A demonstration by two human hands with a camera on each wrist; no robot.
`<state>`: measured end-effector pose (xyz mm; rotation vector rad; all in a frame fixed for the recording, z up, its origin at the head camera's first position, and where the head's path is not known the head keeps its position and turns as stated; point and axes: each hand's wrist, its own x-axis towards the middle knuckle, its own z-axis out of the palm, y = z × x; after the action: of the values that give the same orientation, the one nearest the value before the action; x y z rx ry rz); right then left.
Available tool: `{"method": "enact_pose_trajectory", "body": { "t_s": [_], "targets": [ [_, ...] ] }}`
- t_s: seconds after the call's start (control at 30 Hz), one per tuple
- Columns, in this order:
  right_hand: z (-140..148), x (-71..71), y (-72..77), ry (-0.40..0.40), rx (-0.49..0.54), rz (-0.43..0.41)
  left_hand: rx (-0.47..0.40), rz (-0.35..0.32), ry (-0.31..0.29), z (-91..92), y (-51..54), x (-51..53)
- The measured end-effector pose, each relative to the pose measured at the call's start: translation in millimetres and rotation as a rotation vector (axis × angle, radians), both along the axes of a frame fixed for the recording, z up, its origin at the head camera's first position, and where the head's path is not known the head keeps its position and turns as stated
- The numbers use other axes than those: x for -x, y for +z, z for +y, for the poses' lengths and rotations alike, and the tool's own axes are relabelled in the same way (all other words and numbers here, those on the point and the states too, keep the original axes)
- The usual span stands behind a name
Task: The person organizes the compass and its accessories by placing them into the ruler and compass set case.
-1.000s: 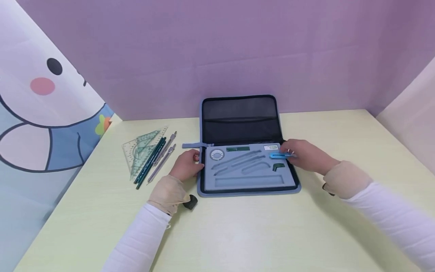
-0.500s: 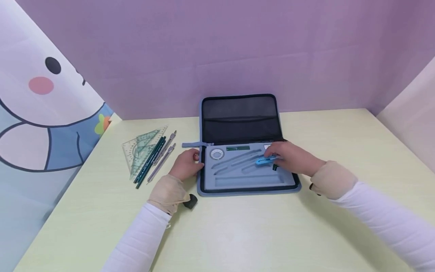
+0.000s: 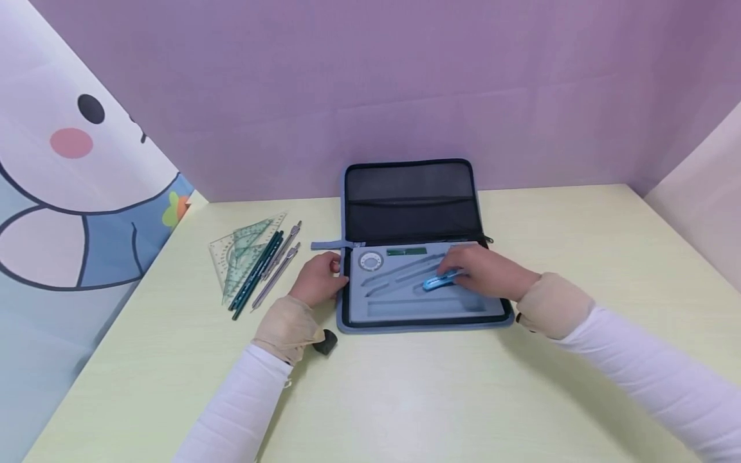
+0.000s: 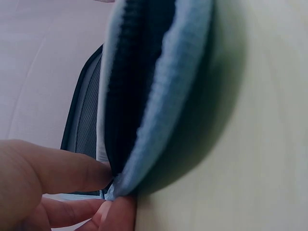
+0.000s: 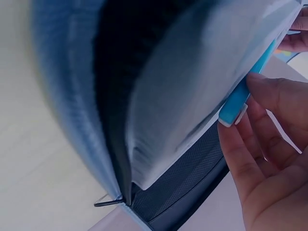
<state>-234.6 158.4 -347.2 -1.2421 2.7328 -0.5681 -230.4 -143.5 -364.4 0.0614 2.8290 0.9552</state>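
Observation:
A blue zippered case (image 3: pixel 425 329) lies unfolded on the table, its grey foam insert (image 3: pixel 379 313) showing shaped hollows. My right hand (image 3: pixel 492 270) pinches a small bright blue utility knife (image 3: pixel 441 280) between thumb and fingers, low over the right half of the insert. In the right wrist view the knife (image 5: pixel 236 101) shows a white slider. My left hand (image 3: pixel 315 280) pinches the case's left edge (image 4: pixel 130 178) between thumb and fingers. A round white-rimmed piece (image 3: pixel 370 260) and a dark green strip (image 3: pixel 406 252) sit in the insert. My right hand hides the insert's right part.
Left of the case lie clear set squares (image 3: pixel 246 251), dark green pencils (image 3: pixel 255 276) and silver compasses (image 3: pixel 276 276). The raised black lid (image 3: pixel 411 202) stands near the purple backdrop (image 3: pixel 405 96). A strap (image 3: pixel 327 245) sticks out left of the case.
My right hand has moved left and slightly toward me with the utility knife, from the insert's right edge to over the slanted hollows. The left hand has stayed at the case's edge.

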Motion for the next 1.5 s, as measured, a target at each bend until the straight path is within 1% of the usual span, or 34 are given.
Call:
{"method": "enact_pose_trajectory", "body": {
  "t_s": [0.17, 0.33, 0.47, 0.67, 0.83, 1.03, 1.23, 1.3, 1.5],
  "targets": [
    [-5, -0.1, -0.7, 0.028, 0.008, 0.022, 0.0, -0.008, 0.007, -0.2, -0.2, 0.1],
    [-9, 1.0, -3.3, 0.036, 0.003, 0.023, -0.01, -0.024, 0.015, 0.5, -0.1, 0.5],
    [-12, 1.2, -3.6, 0.033, -0.011, 0.011, -0.014, -0.021, 0.013, 0.7, -0.1, 0.8],
    [-12, 0.7, -3.6, 0.03, 0.008, -0.02, -0.021, -0.025, 0.01, 1.9, 1.3, 1.0],
    [-12, 0.6, -5.6, 0.044, 0.04, -0.015, -0.015, -0.019, 0.009, 1.2, 1.2, 0.9],
    [-13, 0.0, -5.9, 0.036, 0.041, -0.017, -0.02, -0.014, 0.012, 0.3, 0.3, 1.1],
    [-13, -1.4, -3.7, 0.018, 0.032, -0.021, -0.023, -0.02, 0.008, 0.0, 0.2, 0.7],
    [-10, -1.2, -2.5, 0.0, 0.042, -0.031, -0.02, -0.02, 0.008, -0.3, -0.1, 0.8],
    [5, 1.5, 1.6, -0.113, 0.065, -0.038, -0.018, -0.023, 0.008, -0.7, 0.0, 0.2]
  ]
}}
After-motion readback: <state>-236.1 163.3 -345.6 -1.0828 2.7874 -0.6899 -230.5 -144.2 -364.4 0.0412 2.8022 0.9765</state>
